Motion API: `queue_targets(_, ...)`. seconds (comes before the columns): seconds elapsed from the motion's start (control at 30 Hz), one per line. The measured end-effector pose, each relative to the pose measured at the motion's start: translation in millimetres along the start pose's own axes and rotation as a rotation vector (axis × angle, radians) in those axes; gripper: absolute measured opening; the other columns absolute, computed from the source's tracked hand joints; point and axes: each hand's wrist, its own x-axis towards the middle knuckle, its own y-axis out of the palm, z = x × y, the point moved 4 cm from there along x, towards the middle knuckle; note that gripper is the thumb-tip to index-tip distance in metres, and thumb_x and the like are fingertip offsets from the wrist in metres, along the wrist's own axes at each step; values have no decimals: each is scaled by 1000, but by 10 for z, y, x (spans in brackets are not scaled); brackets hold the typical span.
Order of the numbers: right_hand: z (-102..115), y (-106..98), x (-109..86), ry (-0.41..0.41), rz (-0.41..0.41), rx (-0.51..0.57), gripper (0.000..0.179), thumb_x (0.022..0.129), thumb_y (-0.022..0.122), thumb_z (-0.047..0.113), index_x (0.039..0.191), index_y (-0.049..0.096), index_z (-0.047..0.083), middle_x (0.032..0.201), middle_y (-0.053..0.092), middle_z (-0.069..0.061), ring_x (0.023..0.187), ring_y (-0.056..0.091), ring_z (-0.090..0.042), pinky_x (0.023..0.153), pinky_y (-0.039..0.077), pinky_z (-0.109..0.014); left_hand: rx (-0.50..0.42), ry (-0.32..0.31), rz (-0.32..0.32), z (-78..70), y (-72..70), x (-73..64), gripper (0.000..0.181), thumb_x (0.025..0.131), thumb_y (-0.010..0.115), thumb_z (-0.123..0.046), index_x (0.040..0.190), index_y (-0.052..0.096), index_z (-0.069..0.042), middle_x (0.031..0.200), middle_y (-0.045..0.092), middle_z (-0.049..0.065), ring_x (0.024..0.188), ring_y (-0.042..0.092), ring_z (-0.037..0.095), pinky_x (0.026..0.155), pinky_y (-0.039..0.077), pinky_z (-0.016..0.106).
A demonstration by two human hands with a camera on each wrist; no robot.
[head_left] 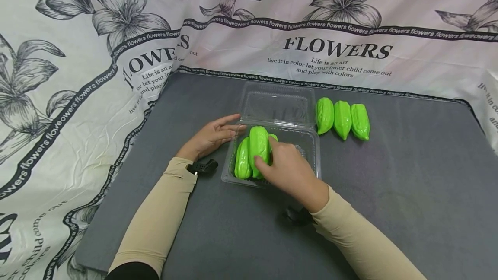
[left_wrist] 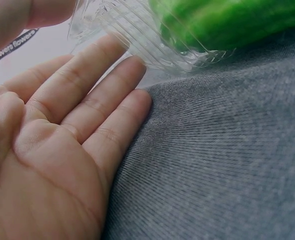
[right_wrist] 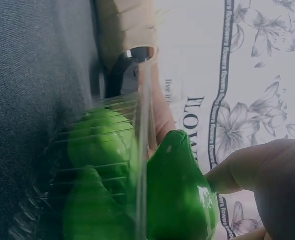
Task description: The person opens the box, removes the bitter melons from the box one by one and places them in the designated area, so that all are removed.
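Note:
A clear plastic clamshell box (head_left: 229, 179) lies with its lid (head_left: 278, 103) folded back. My right hand (head_left: 293, 170) pinches a glossy green ridged fruit (head_left: 258, 146), its thumb on the near side. In the right wrist view that fruit (right_wrist: 175, 195) stands above the box rim, while two more green fruits (right_wrist: 102, 137) show through the wall. One fruit (head_left: 243, 161) lies along the box's left side; another is mostly hidden behind my right hand. My left hand (head_left: 212, 138) has its fingers extended, fingertips (left_wrist: 137, 62) right at the box's left wall.
Three more green ridged fruits (head_left: 343, 118) lie side by side on the grey table (head_left: 393, 211), right of the lid. Behind the table and along its left hangs white cloth (head_left: 241, 51) printed with flowers and lettering. Dark wrist straps (head_left: 202, 167) sit at both wrists.

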Motion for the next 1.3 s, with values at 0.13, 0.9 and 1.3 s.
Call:
queue_targets(0.13,-22,-42,-23,17,13,-1,62,97,67,33,138,57,-13,63,58,-1,59,57,-17,54,50,-35,0,-13,-7,28,15,1,71,105,57,4,168,26,-10,158,47,26,151,43,37,118,42,33)
queue_targets(0.9,-96,-324,-70,100,103,14,70,103,62,34,154,44,-10,51,48,0,41,45,-15,42,38,-32,-3,-12,-11,-7,3,-3,73,104,59,4,168,26,-11,158,47,25,151,42,36,126,30,49)
queue_targets(1.3,-159,-488,-111,76,57,-4,64,103,60,32,155,47,-2,55,49,1,48,47,-15,49,40,-34,-17,-1,-6,-9,-2,-9,73,103,59,5,168,28,-11,158,47,27,151,42,37,121,39,40)
